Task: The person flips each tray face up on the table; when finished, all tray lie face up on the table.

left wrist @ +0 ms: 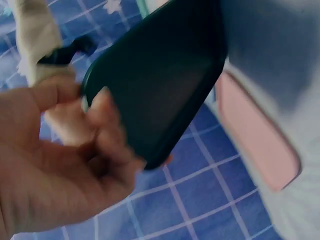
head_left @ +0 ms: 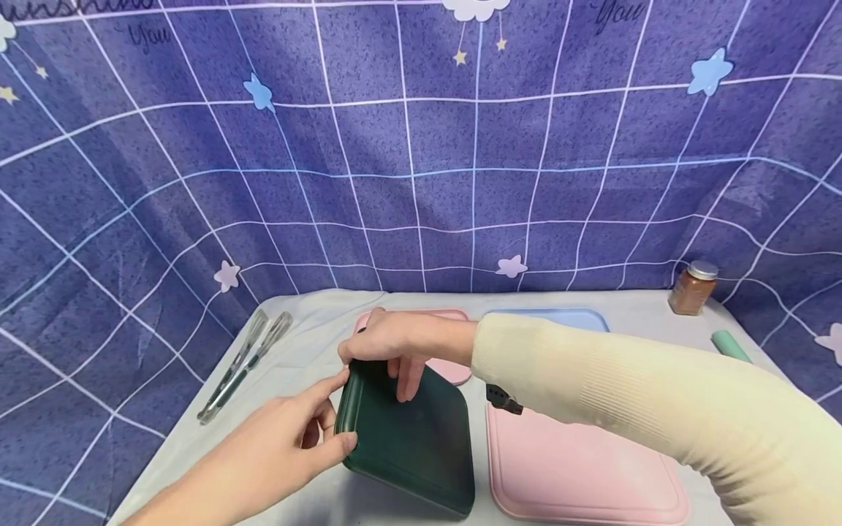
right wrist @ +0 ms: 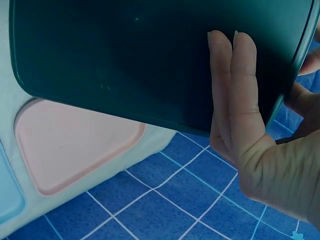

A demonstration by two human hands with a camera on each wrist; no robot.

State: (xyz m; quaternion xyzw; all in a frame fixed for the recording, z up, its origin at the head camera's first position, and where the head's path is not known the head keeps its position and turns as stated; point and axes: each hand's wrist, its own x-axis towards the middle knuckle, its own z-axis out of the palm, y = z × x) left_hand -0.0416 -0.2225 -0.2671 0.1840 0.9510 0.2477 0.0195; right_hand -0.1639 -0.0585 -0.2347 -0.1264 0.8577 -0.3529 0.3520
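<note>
Cream sleeve (head_left: pixel 612 380) foremost, the head view has right grip (head_left: pixel 389 348) and left grip (head_left: pixel 299 431) holding the green tray (head_left: pixel 414 446), tilted over the surface (head_left: pixel 309 351). Left wrist: thin, likely light, stiff. Right wrist: smooth, perhaps slippery; best held by its rim (right wrist: pixel 300 51).

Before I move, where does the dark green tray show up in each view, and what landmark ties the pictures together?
Head: the dark green tray is in the lower middle, tilted.
Left wrist: upper middle, running off the top edge.
Right wrist: across the upper part, also cut off by the top edge.
Shared landmark: the blue gridded cloth, behind the table in the head view, lower middle in left wrist, bottom in right wrist.
</note>
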